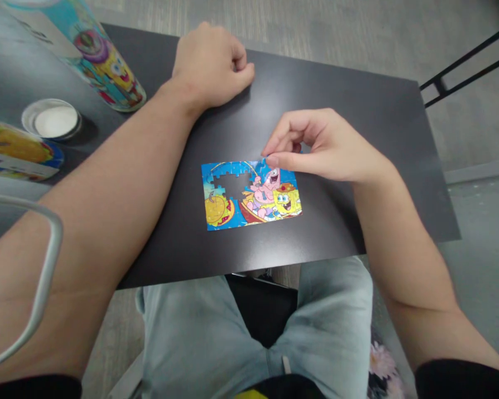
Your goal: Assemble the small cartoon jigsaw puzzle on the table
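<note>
A jigsaw puzzle (pixel 216 213) with a cartoon picture lies flat on the dark table, a burger at its left and a pink and a yellow figure at its right. An irregular gap in its upper left shows the tabletop. Thumb and forefinger of my right hand (pixel 316 144) are pinched together at the puzzle's top edge, on what looks like a puzzle piece mostly covered by the fingertips. Farther off, on the left, my left hand (pixel 212 66) rests on the table with its fingers curled in; whatever is inside is hidden.
Left of my forearm stand a tall cartoon-printed can (pixel 112 72), a small round lid or cup (pixel 54 119) and another printed can (pixel 16 149). A pale cable-like loop (pixel 52 249) crosses the lower left. The dark table (pixel 336 83) ends at my lap; black metal bars (pixel 441 86) stand beyond its right side.
</note>
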### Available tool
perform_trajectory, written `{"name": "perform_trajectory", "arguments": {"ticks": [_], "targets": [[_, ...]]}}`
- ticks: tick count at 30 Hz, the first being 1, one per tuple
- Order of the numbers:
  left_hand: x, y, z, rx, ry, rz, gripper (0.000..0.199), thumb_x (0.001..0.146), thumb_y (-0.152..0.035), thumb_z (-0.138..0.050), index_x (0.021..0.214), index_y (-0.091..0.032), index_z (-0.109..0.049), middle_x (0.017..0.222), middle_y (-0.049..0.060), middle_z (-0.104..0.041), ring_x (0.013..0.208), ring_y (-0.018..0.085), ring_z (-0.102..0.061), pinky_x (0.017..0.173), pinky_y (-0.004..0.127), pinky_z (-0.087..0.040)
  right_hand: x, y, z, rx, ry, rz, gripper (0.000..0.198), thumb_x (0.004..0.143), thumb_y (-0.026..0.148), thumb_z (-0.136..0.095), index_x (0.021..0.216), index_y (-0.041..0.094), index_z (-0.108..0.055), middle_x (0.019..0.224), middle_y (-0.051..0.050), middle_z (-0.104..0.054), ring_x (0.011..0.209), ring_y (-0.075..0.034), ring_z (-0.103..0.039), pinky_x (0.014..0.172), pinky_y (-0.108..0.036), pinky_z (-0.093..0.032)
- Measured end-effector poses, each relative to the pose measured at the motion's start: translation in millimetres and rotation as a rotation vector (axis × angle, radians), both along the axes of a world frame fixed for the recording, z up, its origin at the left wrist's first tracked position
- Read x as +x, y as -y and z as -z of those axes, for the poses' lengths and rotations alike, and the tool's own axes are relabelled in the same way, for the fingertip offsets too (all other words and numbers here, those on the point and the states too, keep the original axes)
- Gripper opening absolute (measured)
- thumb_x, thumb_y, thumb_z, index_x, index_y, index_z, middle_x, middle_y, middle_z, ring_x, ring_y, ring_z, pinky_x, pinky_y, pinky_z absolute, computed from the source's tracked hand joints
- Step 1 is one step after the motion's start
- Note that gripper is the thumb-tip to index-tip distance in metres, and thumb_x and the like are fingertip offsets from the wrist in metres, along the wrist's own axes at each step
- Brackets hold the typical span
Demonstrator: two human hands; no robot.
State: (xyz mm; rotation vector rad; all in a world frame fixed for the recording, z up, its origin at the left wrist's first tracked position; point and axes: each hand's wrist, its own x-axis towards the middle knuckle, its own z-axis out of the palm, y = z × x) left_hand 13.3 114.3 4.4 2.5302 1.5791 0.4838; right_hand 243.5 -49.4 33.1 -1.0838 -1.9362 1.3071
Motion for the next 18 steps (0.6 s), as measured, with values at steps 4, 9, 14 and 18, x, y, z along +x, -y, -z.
{"name": "perform_trajectory", "arguments": {"ticks": [4, 9, 14, 18], "targets": [[2, 1, -0.2, -0.010, 0.029, 0.011, 0.051, 0.122, -0.047, -0.071, 0.139, -0.013, -0.105, 0.139, 0.018, -0.098, 0.153, 0.053, -0.087, 0.126, 0.066, -0.068, -7, 3, 1, 0.024, 0.082, -0.043, 0.029, 0.100, 0.053, -0.110, 0.107, 0.031, -0.092, 0.095, -0.002, -0.091, 0.088, -0.026, -0.079, 0.074, -0.039, -0.062], [4, 5, -4.6, -0.031, 0.009, 0.005, 0.051, 0.125, -0.047, -0.069, 0.141, -0.011, -0.103, 0.139, 0.015, -0.098, 0.152, 0.051, -0.088, 0.127, 0.066, -0.066, -17, 6, 5, 0.077, 0.136, -0.091, 0.030, 0.104, 0.055, -0.105, 0.109, 0.029, -0.091, 0.093, -0.001, -0.088, 0.087, -0.024, -0.076, 0.077, -0.038, -0.057], [5, 8, -8.6, -0.046, -0.011, 0.011, 0.054, 0.128, -0.047, -0.066, 0.147, -0.011, -0.101, 0.142, 0.015, -0.097, 0.155, 0.049, -0.086, 0.129, 0.063, -0.063, -23, 7, 8, 0.124, 0.164, -0.099, 0.026, 0.108, 0.050, -0.101, 0.108, 0.028, -0.088, 0.087, 0.001, -0.081, 0.082, -0.021, -0.071, 0.077, -0.038, -0.054], [5, 8, -7.6, -0.053, -0.010, 0.014, 0.056, 0.128, -0.048, -0.066, 0.148, -0.010, -0.100, 0.141, 0.016, -0.096, 0.155, 0.049, -0.086, 0.128, 0.061, -0.063, -26, 7, 10, 0.133, 0.200, -0.110, 0.020, 0.107, 0.045, -0.099, 0.108, 0.029, -0.088, 0.083, 0.002, -0.076, 0.083, -0.022, -0.070, 0.077, -0.038, -0.054]]}}
